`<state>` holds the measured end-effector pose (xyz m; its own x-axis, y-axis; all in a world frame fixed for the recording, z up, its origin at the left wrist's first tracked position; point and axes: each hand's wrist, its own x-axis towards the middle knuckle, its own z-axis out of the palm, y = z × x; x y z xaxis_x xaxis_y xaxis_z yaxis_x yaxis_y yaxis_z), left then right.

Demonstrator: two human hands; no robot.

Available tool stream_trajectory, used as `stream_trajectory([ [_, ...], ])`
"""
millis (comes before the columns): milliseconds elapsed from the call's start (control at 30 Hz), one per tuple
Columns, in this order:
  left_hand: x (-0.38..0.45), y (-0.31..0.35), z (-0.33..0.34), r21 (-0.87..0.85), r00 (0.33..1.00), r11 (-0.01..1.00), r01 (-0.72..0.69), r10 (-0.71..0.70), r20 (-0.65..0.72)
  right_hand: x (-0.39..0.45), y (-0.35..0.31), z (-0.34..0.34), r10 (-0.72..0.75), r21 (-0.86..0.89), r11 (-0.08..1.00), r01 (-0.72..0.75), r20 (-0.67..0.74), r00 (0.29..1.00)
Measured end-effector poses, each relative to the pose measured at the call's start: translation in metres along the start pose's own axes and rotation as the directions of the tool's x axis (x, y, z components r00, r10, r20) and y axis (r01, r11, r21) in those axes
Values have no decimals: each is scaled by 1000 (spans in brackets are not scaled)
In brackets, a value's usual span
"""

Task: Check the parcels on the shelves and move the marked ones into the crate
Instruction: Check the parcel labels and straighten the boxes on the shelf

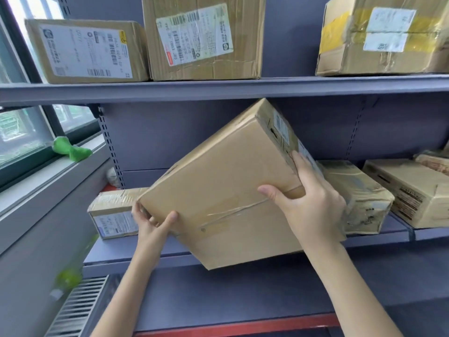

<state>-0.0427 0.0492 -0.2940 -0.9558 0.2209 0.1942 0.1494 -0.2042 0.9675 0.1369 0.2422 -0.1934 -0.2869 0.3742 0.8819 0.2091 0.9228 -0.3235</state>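
Note:
I hold a plain brown cardboard parcel [226,181] tilted in front of the middle shelf [136,251], its taped face toward me and a label on its upper right side. My left hand [151,221] grips its lower left corner. My right hand [308,203] clasps its right edge, thumb on the front face. Behind it on the shelf lie a small taped parcel [113,212] at the left and a crumpled parcel [359,198] at the right. No crate is in view.
The upper shelf [218,90] carries three labelled parcels [85,51], [204,37], [386,35]. More parcels [413,190] lie at the far right of the middle shelf. A window sill with a green object [70,149] and a floor radiator grille [77,307] are at the left.

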Motion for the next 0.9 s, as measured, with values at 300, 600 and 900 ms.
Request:
stream_trajectory([
  [300,-14,123,25,408,907,818,-404,303,292,-3,-5,2,3,-1,1000,-3,-4,1000],
  [600,-29,180,136,575,930,731,-368,294,222,-4,-5,-19,-7,194,980,-46,268,963],
  [900,-44,177,142,604,924,702,-376,336,184,-35,85,-20,521,462,-28,-886,764,382],
])
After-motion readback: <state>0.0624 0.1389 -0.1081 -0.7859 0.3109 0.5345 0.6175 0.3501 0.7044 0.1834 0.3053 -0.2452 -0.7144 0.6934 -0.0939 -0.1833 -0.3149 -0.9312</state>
